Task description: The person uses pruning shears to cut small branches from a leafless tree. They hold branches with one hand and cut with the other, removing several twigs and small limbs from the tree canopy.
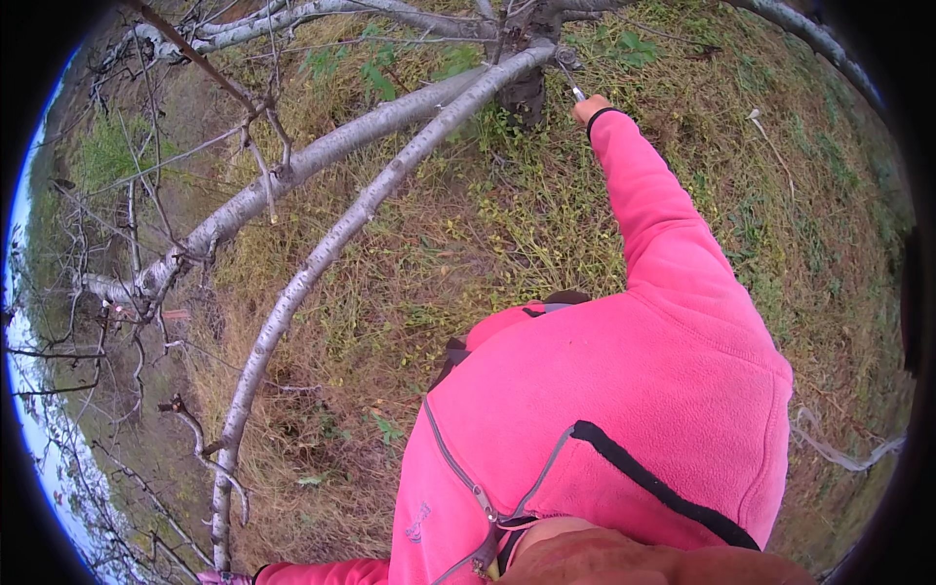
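Note:
My right hand (591, 108) reaches far out and is closed around a narrow metal hand tool (576, 89). Its far end meets the trunk beside a knobby stub (567, 57); the exact kind of tool is too small to tell. A long, pale, speckled branch (322, 256) runs from the tree trunk (523, 95) down to the lower left. There my left hand (225, 578), in a patterned glove, is at the branch's lower end. The picture's edge cuts off most of that hand, so its grip is hidden.
A thicker pale limb (344, 139) runs behind the long branch. Bare twigs (146, 307) crowd the left side, and a forked side twig (201, 446) juts from the branch. Dry grass (453, 241) covers the ground. A whitish strip (841, 457) lies at the right.

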Motion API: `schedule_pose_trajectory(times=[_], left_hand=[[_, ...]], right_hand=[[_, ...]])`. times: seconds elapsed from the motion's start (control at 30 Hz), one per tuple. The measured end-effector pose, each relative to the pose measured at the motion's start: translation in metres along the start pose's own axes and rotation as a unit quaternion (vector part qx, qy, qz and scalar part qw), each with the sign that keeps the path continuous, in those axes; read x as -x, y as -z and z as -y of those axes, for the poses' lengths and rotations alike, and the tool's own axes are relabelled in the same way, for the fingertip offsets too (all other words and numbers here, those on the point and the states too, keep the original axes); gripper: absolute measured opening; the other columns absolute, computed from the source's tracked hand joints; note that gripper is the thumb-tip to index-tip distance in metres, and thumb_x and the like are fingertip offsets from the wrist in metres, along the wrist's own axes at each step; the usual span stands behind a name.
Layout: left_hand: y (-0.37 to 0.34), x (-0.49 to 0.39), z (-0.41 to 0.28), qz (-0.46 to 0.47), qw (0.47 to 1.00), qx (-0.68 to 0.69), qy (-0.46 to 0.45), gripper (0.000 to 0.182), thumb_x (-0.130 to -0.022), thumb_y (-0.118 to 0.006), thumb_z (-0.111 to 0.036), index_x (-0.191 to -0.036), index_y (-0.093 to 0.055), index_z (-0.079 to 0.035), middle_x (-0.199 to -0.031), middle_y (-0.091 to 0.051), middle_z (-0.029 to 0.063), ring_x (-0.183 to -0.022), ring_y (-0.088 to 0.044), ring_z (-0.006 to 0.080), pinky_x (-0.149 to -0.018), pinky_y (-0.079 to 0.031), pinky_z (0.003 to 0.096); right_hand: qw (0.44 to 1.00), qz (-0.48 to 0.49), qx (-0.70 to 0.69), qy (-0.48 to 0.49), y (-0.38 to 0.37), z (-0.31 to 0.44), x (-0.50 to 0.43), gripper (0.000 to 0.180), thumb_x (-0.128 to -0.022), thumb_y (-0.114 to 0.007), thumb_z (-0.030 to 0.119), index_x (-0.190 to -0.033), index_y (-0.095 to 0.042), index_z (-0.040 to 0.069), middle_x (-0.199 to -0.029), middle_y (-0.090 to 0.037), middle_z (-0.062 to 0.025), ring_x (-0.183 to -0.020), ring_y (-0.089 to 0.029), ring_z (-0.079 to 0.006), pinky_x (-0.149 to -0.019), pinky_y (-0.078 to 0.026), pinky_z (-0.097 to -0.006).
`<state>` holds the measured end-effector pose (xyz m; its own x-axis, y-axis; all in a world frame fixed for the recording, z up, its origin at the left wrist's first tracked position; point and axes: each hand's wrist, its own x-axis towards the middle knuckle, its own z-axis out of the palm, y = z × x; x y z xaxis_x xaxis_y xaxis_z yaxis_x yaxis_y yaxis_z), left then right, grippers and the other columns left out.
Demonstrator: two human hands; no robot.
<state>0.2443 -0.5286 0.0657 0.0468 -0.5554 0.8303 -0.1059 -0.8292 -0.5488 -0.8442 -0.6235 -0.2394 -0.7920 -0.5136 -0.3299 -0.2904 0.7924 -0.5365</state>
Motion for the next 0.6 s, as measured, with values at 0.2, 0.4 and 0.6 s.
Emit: schedule_pose_trajectory(times=[0.2, 0.4, 0.6], left_hand=[[0.004, 0.001, 0.004, -0.022, 1.000, 0.011, 0.000, 0.033, -0.077, -0.053, -0.037, -0.052, -0.055, -0.016, -0.053, -0.056, 0.0049, -0.048, -0.053, 0.0245, -0.049, -0.039, 0.0423], [0.008, 0.000, 0.005, -0.052, 0.998, 0.028, 0.000, 0.032, -0.076, -0.054, -0.037, -0.052, -0.054, -0.016, -0.052, -0.056, 0.0052, -0.047, -0.052, 0.0247, -0.049, -0.039, 0.0425], [0.010, -0.002, 0.008, -0.077, 0.996, 0.045, -0.003, 0.032, -0.075, -0.054, -0.037, -0.051, -0.054, -0.017, -0.052, -0.056, 0.0056, -0.047, -0.052, 0.0249, -0.048, -0.038, 0.0426]], right_hand=[[0.995, -0.012, 0.094, 0.024, -0.008, -0.032, -0.046, 0.030, -0.064, -0.065, 0.021, -0.088, -0.069, 0.004, -0.089, -0.066, -0.0218, -0.085, -0.064, -0.0364, -0.074, -0.050, -0.0420], [0.960, 0.059, 0.215, 0.169, -0.014, -0.060, -0.090, 0.019, -0.069, -0.065, 0.015, -0.086, -0.070, 0.009, -0.084, -0.065, -0.0215, -0.079, -0.063, -0.0379, -0.071, -0.051, -0.0435], [0.998, -0.032, 0.046, 0.031, 0.010, -0.024, -0.046, 0.028, -0.057, -0.065, 0.013, -0.078, -0.067, -0.005, -0.074, -0.066, -0.0202, -0.066, -0.066, -0.0295, -0.058, -0.051, -0.0392]])
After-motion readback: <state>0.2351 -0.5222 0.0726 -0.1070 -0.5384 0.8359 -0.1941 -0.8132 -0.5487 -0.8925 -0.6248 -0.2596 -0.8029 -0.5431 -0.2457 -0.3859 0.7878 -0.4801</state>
